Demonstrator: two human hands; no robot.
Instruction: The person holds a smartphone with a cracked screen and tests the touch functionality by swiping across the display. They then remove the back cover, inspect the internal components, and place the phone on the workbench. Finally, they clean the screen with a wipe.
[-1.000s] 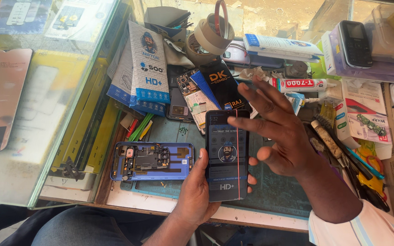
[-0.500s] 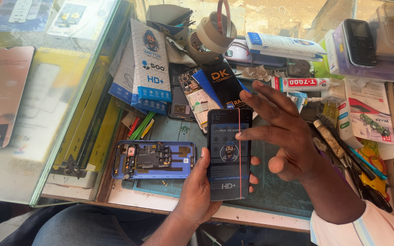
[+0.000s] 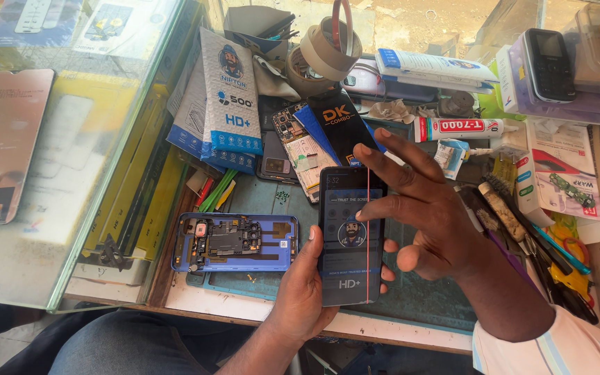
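A cluttered repair bench (image 3: 411, 326) fills my head view, with a glass display case (image 3: 71, 173) on the left and tools, tape rolls and packets heaped behind. My left hand (image 3: 307, 295) cups the dark screen-protector packet (image 3: 351, 236) from below, thumb along its left edge, holding it upright over the teal mat (image 3: 425, 295). My right hand (image 3: 428, 219) is spread, forefinger and middle fingertips resting on the packet's right edge. I judge the grip loose: a slip could drop the packet onto the opened blue phone shell (image 3: 234, 242) just to its left, or knock the loose screws on the mat. Against the earlier frames, the packet has tilted slightly and my right fingers have slid lower along its edge.
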